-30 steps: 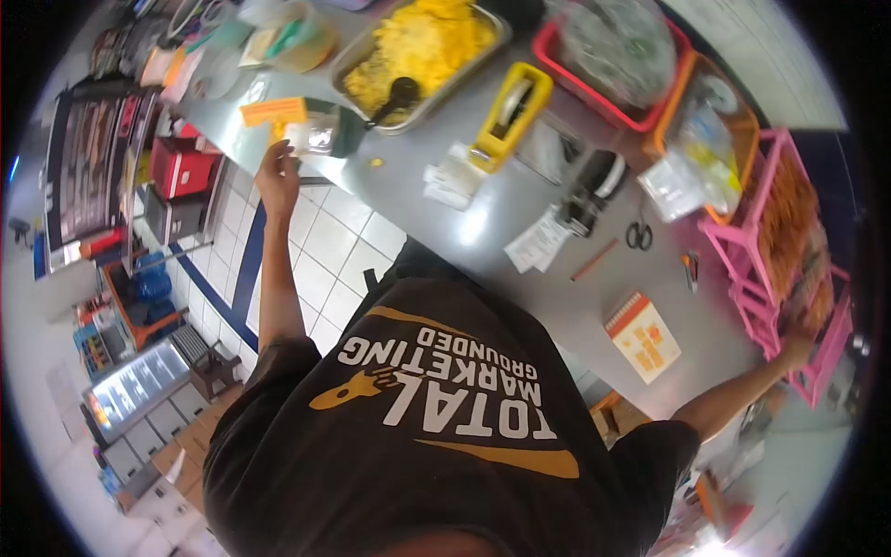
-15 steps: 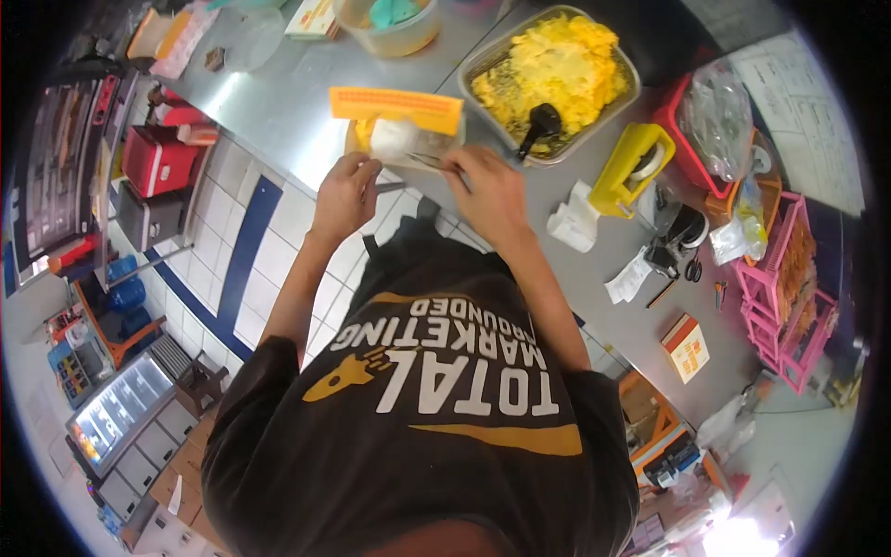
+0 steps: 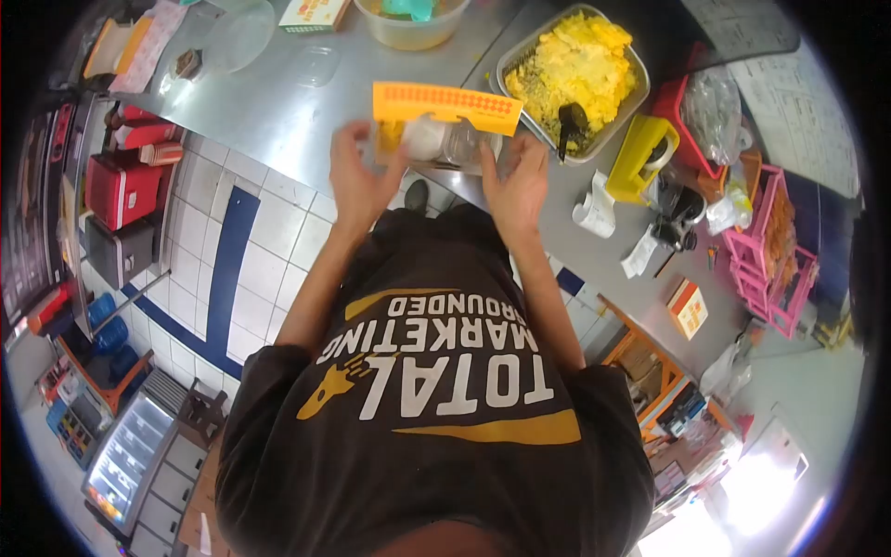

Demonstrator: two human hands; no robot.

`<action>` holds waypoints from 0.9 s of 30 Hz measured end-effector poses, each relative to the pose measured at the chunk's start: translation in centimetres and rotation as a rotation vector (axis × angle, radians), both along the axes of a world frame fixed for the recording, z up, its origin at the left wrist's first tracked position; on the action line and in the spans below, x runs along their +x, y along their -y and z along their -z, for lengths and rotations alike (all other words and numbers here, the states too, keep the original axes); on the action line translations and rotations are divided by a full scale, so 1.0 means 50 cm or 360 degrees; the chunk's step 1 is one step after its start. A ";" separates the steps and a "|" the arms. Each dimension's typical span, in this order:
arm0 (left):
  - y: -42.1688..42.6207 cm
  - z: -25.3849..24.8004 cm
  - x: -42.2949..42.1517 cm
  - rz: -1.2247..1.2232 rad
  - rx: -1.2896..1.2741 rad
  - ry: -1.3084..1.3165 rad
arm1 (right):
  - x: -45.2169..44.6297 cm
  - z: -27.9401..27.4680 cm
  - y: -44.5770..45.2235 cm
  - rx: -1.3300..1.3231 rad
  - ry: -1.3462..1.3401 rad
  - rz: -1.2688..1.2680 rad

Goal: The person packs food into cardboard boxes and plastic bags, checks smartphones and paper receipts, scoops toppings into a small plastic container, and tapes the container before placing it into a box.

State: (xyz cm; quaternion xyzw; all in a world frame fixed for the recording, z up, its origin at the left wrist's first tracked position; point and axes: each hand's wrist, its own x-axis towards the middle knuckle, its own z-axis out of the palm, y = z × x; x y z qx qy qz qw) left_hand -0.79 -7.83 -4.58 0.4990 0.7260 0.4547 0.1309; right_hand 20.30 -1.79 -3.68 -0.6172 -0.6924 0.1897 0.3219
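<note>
An orange box (image 3: 445, 100) with its flap raised stands at the counter's edge. Yellow food (image 3: 390, 135), a white item (image 3: 424, 139) and a clear cup (image 3: 461, 144) show inside it. Beside the box's left corner is my left hand (image 3: 365, 181), fingers apart, thumb close to the front side. My right hand (image 3: 515, 190) is at the right corner with fingers spread and its thumb over the front side; whether either hand presses on the box is unclear. A metal tray of yellow food (image 3: 580, 70) with a black scoop (image 3: 573, 125) lies just right of the box.
On the counter (image 3: 278, 111) are a round tub (image 3: 408, 30), a clear lid (image 3: 318, 67) and a small box (image 3: 314, 13). To the right stand a yellow tape dispenser (image 3: 636, 158), a red basket (image 3: 682, 116), pink racks (image 3: 766, 255) and a notepad-like box (image 3: 688, 308).
My right hand has come from the pink racks to the box, held a thin item half a second ago, and now shows none. Both hands have opened; the view has shifted.
</note>
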 end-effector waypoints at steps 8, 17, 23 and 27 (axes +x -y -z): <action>-0.131 -0.001 -0.068 0.0217 -0.0296 -0.0124 | -0.037 -0.040 -0.105 0.0110 0.0400 -0.0056; -0.173 -0.011 -0.211 0.1087 -0.0372 -0.0152 | 0.084 -0.030 -0.141 -0.0196 0.0035 -0.0608; -0.116 0.044 -0.224 0.1354 -0.0131 -0.0701 | 0.055 0.036 -0.011 -0.0368 -0.0185 -0.0291; -0.112 0.081 -0.242 0.1513 0.0045 -0.1081 | 0.021 0.140 0.022 0.0246 -0.0290 -0.0063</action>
